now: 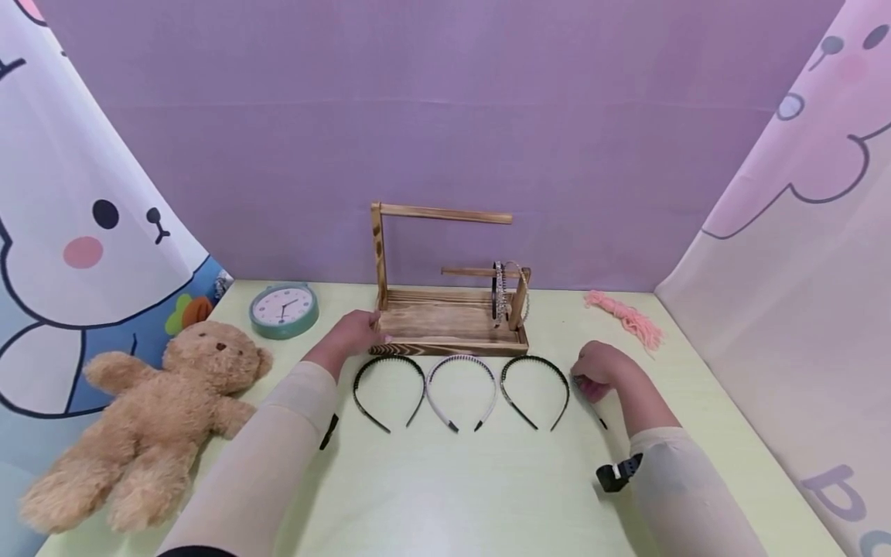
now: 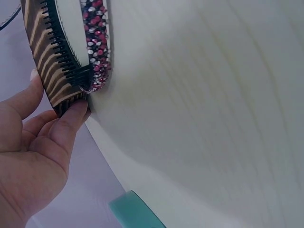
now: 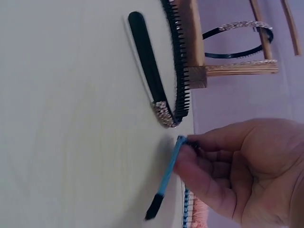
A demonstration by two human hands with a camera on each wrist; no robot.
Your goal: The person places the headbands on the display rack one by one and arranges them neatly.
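Note:
My left hand [image 1: 353, 333] grips the left front corner of a wooden rack [image 1: 452, 347], thumb on one side and fingers round its end. A dark headband with red and white stones [image 2: 97, 42] lies by that corner. My right hand [image 1: 600, 367] pinches a blue headband with black tips [image 3: 169, 173], right of the row. In the row lie a black headband [image 1: 357, 387], a white headband [image 1: 430, 387] and another black headband [image 1: 565, 391], their open ends toward me. Glittery headbands [image 1: 500, 294] hang on the rack's lower bar.
On the left a teddy bear [image 1: 188, 387] lies beside a teal round clock [image 1: 284, 309]. A bundle of pink yarn [image 1: 626, 316] lies at the back right. The rack's upper bar [image 1: 445, 213] juts out to the right. Purple cloth [image 1: 445, 100] hangs behind the table.

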